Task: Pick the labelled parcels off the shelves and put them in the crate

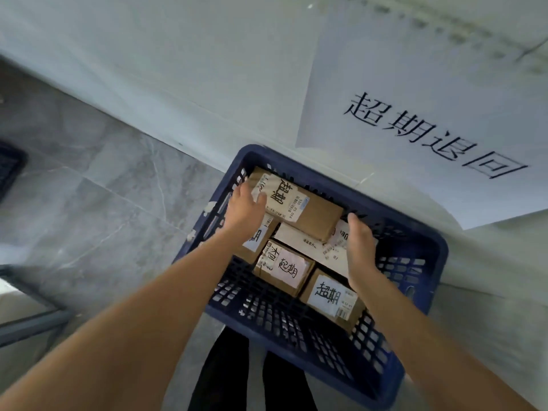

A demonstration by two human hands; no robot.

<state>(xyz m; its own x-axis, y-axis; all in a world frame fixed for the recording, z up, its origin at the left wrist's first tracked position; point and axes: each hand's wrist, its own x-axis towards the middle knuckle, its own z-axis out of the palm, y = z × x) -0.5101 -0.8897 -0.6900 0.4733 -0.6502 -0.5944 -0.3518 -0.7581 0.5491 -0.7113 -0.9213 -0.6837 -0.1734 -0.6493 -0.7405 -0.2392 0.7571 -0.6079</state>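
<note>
A dark blue slatted crate [421, 256] stands on the floor against a white wall, with several brown labelled parcels inside. The topmost long parcel [308, 212] lies across the others at the crate's far end. My left hand [244, 207] touches its left end with relaxed fingers, thumb on the label. My right hand [360, 243] hovers open just off its right end, fingers straight. Below lie a parcel with a pinkish label [284, 269] and another labelled parcel [332, 298] at the near right.
A large white paper sign [430, 120] with black characters hangs on the wall above the crate. Grey marble floor tiles [98, 185] spread to the left. A grey metal shelf frame [32, 318] shows at the lower left, and my dark trouser legs [252, 381] below the crate.
</note>
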